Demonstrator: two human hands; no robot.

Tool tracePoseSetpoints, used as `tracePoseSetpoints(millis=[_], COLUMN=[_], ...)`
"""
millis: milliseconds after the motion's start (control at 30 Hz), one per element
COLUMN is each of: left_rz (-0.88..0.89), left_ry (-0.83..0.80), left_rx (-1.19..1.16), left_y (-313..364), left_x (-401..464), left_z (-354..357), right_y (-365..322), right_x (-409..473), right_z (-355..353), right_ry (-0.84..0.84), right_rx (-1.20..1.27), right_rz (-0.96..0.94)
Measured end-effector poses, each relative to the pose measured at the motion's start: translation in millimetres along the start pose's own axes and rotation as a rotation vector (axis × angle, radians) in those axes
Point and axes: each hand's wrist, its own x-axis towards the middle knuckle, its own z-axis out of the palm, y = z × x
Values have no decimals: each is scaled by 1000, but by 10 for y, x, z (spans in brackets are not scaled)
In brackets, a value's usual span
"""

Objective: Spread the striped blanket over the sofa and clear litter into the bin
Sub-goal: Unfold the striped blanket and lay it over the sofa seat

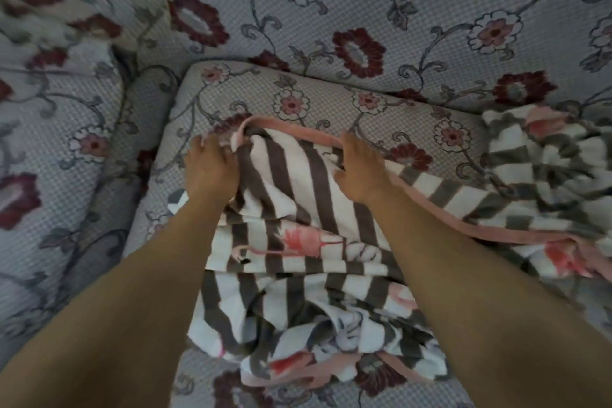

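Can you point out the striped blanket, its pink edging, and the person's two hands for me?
striped blanket (298, 172), head view, on a flat striped patch between the hands.
pink edging (291, 127), head view, on the trim along the top edge.
left hand (210, 164), head view, back of the hand.
right hand (359, 169), head view, back of the hand.

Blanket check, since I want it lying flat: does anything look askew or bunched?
Yes. The striped blanket is crumpled in folds on the sofa seat cushion, its pink edge looping unevenly. The left hand and right hand grip that edge.
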Motion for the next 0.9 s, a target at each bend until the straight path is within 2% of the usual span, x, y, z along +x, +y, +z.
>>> tracePoseSetpoints(millis=[100,167,267,333,433,567,667,700,733,767,833,900], left_rz=[-131,-171,-181,-150,-151,-375,-312,-275,-247,-230,-219,-138], left_ry=[-194,-393,-793,-991,-1069,-1080,-1186,-1169,-1084,-922,-433,38], left_rx=[-58,-68,-33,31,-90,-436,-386,-362,-368,-426,-651,-704], left_y=[-299,-442,-564,-572,-498,-380,-336,-341,-353,-368,-429,-486], left_x=[89,45,-154,-269,-333,-378,-468,-473,-458,-429,-318,-200], left_z=[83,96,49,-11,-154,-329,-475,-540,-607,-682,-872,-1111], right_y=[-29,-7,-19,-91,-205,-292,-363,-390,-409,-416,-416,-367], right_x=[184,211,96,11,-52,-76,-91,-108,-128,-145,-190,-208], right_z=[122,127,72,-1,-258,-668,-864,-938,-1001,-1080,-1229,-1351], right_ry=[-19,-77,-274,-326,-306,-204,-122,-101,-72,-25,90,239], right_rx=[-39,-37,141,328,487,536,601,611,619,625,686,709], right_rz=[190,247,175,134,86,65,44,32,19,-1,-6,-6])
